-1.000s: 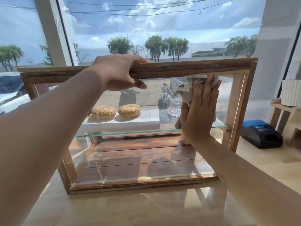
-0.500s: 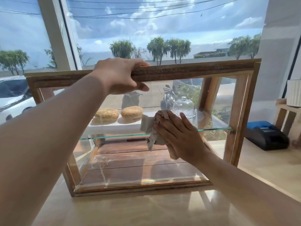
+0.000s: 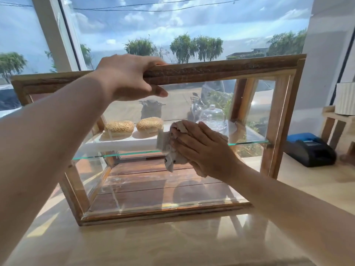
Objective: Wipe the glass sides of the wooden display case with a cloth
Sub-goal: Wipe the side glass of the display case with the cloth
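My left grip [image 3: 130, 77]: curled over the top rail of the wooden display case [image 3: 221, 69], standing on the tabletop [image 3: 172, 242]. Two sesame buns [image 3: 119, 127] on its glass shelf [image 3: 249, 142]. The cloth [image 3: 172, 150]: on the front glass, mid-height, pressed under my right grip [image 3: 207, 148], fingers flat

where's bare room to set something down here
Bare: the counter in front of the display case, and the case's wooden floor under the glass shelf. Crowded: the shelf holds a white tray with two buns and a glass dome; a black device sits right of the case.
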A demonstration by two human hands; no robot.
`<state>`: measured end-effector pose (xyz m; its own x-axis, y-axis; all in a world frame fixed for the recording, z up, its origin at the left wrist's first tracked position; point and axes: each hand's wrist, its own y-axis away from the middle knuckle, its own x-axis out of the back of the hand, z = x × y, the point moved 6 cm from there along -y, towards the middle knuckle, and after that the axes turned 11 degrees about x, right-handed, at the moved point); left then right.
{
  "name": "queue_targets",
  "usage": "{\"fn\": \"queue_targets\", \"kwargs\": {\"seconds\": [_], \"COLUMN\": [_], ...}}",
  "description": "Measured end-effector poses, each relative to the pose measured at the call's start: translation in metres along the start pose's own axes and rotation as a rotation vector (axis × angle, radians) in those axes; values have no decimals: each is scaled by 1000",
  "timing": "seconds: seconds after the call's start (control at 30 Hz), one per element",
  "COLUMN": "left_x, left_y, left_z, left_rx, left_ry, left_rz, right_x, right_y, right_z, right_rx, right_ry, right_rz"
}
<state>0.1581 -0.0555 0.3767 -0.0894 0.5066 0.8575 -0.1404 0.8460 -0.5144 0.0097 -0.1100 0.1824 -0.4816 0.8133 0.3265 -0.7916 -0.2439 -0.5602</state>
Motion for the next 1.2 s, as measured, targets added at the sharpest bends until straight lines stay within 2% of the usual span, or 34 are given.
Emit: {"fn": "queue_targets", "kwargs": {"seconds": [0.1, 0.17, 0.23, 0.3, 0.4, 0.47, 0.53, 0.7, 0.8, 0.9, 1.03, 1.2], "left_x": [-2, -3, -2, -1, -2, -2, -2, -1, -2, -1, 0, -2], "left_y": [-1, -2, -2, -2, -2, -3, -3, -1, 0, 3, 4, 4], "left_z": [-2, -2, -2, -2, -3, -4, -2, -2, -2, -2, 0, 0], "left_rx": [11, 12, 6, 4, -2, -8, -19, -36, -33, -25, -20, 1], "left_ry": [-6, -11, -12, -3, -4, 4, 8, 1, 20, 17, -4, -29], "left_rz": [2, 7, 20, 22, 31, 29, 33, 49, 54, 69, 90, 68], "right_x": [4, 20, 35, 41, 31, 16, -1, -37, -46, -37, -28, -16], "right_y": [30, 36, 45, 63, 97, 97, 76, 51, 87, 127, 161, 165], "right_z": [26, 67, 102, 109, 76, 39, 2, -99, -115, -106, -90, -102], "right_rx": [129, 20, -163, -390, -933, -1137, -1071, -481, -199, 4, -29, -309], "right_ry": [102, 163, 174, 119, 42, 12, -36, -62, -32, -64, -229, -417], "right_rz": [-91, -55, -20, 31, 223, 341, 321, -6, -208, -320, -367, -358]}}
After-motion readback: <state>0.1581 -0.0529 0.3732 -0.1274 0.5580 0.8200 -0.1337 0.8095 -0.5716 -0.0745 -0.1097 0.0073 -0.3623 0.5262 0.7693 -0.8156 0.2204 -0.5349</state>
